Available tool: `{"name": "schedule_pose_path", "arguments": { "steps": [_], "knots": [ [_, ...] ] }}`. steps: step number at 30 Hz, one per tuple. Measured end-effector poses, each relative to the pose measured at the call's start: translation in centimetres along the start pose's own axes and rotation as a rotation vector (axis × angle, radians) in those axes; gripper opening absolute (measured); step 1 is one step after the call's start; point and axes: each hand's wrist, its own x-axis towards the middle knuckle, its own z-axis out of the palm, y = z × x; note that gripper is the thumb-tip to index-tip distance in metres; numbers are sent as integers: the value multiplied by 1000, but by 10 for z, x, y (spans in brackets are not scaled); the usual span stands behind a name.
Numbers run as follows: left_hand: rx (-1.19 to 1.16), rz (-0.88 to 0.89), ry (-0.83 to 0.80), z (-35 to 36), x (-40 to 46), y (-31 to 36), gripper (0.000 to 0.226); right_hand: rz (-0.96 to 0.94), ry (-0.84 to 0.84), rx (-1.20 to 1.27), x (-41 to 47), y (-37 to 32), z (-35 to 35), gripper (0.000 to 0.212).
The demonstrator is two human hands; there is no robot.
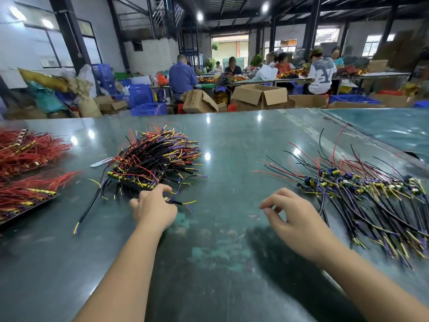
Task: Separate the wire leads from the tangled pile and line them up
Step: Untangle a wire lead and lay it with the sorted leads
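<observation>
A tangled pile of wire leads [157, 156], black, red, yellow and purple, lies on the green table left of centre. My left hand [154, 206] sits at the pile's near edge, fingers curled round a black lead with yellow and purple ends [183, 202]. On the right, a row of lined-up wire leads [362, 194] with small circuit boards stretches toward the table's right edge. My right hand [294, 219] hovers between the two groups, fingers loosely curled, holding nothing.
Bundles of red wires [27, 149] and a tray of red leads [30, 194] lie at the far left. One loose black lead [89, 206] lies near the pile. Beyond the table [227, 252] are cardboard boxes [260, 96], blue crates [148, 98] and seated workers.
</observation>
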Motion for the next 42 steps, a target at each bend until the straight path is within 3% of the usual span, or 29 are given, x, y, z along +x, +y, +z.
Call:
{"name": "schedule_pose_path", "arguments": {
  "steps": [8,11,15,19,23,28,31,35,39,42],
  "knots": [
    [-217,20,89,1,-2,1,17,-4,-48,12,-1,-3,1,13],
    [-377,155,121,-2,-8,12,20,11,-76,30,0,-7,2,14],
    [-706,462,121,-2,-37,42,34,156,-105,175,0,-11,5,15],
    [-816,709,-45,10,-69,60,28,240,-88,597,0,-24,12,14],
    [-738,779,-291,12,-77,60,27,221,-22,649,-2,-27,15,19],
    [-787,753,-310,8,-74,58,30,285,40,704,1,-25,17,13],
    [-951,574,-291,9,-76,62,12,318,104,757,2,-23,17,17],
    [-1072,345,-450,8,-76,63,23,298,74,728,1,-24,17,20],
    [-1055,355,-556,6,-79,63,15,296,42,684,1,-23,19,18],
    [-1094,334,-569,5,-80,64,16,299,21,784,0,-23,17,13]
  ]
}}
